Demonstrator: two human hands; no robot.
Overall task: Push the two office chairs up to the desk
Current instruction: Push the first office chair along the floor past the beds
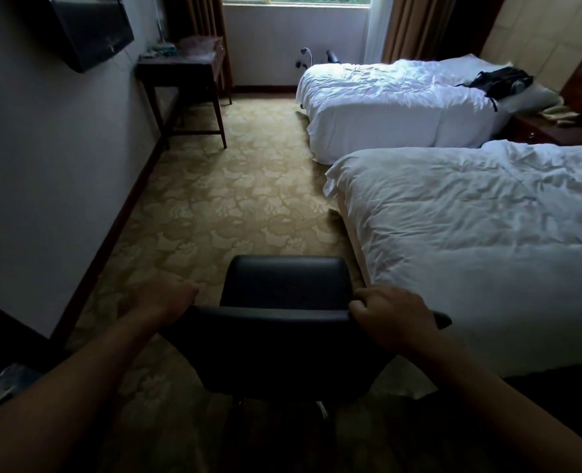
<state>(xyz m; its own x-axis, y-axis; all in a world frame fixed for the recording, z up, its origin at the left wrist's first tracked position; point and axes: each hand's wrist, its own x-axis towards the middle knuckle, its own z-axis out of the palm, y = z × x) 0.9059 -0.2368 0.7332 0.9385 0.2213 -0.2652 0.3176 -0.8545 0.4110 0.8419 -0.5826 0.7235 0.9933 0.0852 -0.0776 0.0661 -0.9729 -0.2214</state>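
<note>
Bare forearms, no sleeves visible

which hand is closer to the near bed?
Right. The right hand grips the right end of the black chair's backrest, close beside the near bed. The left hand holds the backrest's left end, on the side away from the bed.

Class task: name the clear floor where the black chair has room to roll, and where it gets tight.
Free: the carpet strip between the left wall and the two beds, running to the desk. Tight: the chair passes close beside the near bed's corner.
</note>
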